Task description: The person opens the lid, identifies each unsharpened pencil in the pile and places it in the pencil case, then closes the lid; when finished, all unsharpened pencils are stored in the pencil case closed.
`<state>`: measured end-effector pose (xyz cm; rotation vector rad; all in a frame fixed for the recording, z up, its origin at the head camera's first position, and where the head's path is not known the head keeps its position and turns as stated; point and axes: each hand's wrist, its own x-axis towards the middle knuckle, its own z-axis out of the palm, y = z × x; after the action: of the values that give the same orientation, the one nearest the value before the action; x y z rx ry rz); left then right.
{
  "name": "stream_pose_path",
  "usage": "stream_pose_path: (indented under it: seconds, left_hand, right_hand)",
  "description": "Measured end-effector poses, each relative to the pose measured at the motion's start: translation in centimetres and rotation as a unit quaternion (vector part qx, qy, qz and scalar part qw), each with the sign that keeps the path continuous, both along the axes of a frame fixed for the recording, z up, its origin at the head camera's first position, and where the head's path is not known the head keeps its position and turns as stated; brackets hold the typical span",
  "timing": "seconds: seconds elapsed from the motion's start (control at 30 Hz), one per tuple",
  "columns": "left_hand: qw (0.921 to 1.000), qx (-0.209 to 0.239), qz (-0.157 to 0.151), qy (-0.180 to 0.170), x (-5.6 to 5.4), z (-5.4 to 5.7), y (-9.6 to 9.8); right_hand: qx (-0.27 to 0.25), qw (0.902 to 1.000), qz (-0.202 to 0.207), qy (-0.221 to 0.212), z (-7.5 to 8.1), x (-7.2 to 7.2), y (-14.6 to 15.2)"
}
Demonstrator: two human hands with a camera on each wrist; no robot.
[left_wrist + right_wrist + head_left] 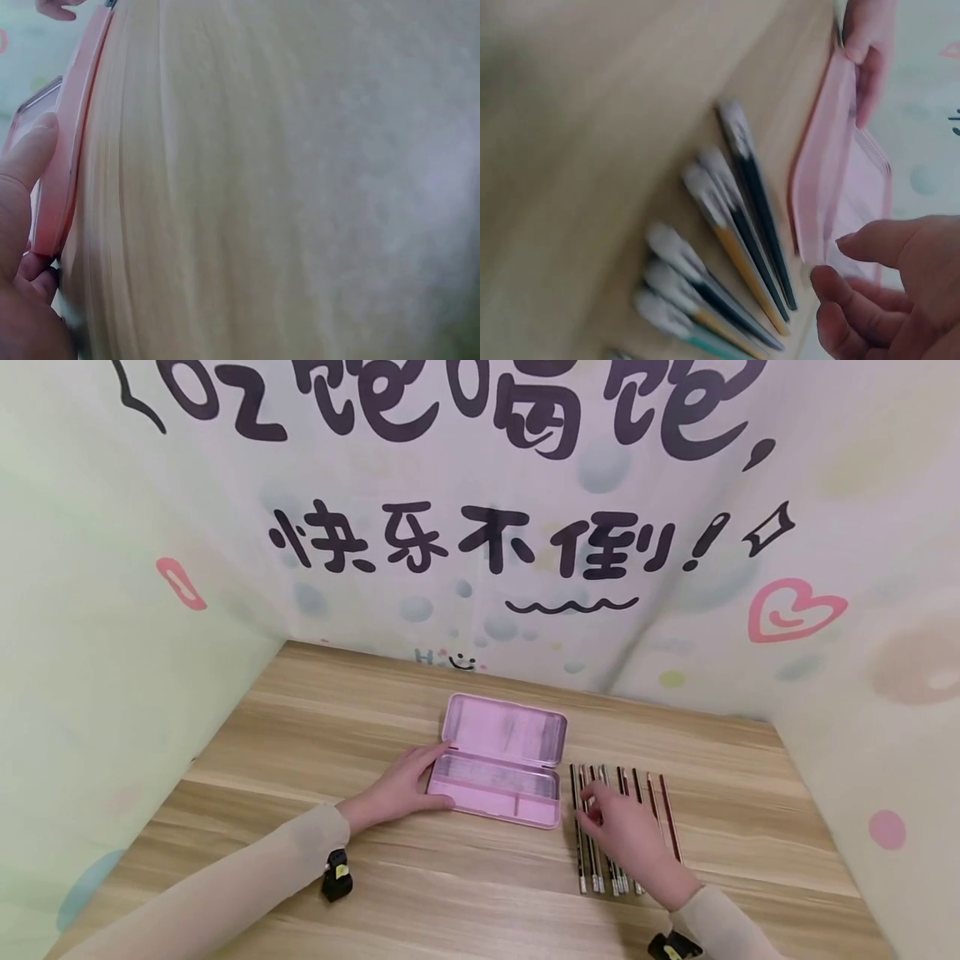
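A pink pencil case (480,799) lies on the table with its hinged lid (498,731) raised; a short divider (516,805) shows inside near its right end. My left hand (405,785) grips the case's left end, the thumb at its front side. Right of the case, several pencils (581,860) lie side by side, their eraser ends toward me. Over this row hovers my right hand (630,831). In the right wrist view, its thumb (881,241) and fingers stand apart with nothing between them, and the pencils (761,195) lie beside it.
The wood-grain table (465,893) meets a printed cloth backdrop (420,610) at the back, with more cloth at both sides. A black wrist camera (337,877) is strapped at the left sleeve (262,860); another black one (675,946) sits at the right wrist.
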<state>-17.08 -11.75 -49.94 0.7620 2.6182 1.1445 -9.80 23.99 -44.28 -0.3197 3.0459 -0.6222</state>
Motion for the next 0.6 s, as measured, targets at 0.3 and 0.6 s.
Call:
stream_pose_path:
  seconds: [0.3,0.6]
  left_hand:
    - [0.9993,-0.036,0.013,0.003,0.1,-0.2,0.1]
    - [0.9995,-0.028,0.011,0.013,-0.1,0.1,0.1]
  right_hand:
    - [0.028,0.9984,-0.015,0.046,-1.6,2.2,-1.3]
    - [0.06,0.9913,-0.006,0.117,-2.8,2.3,-1.8]
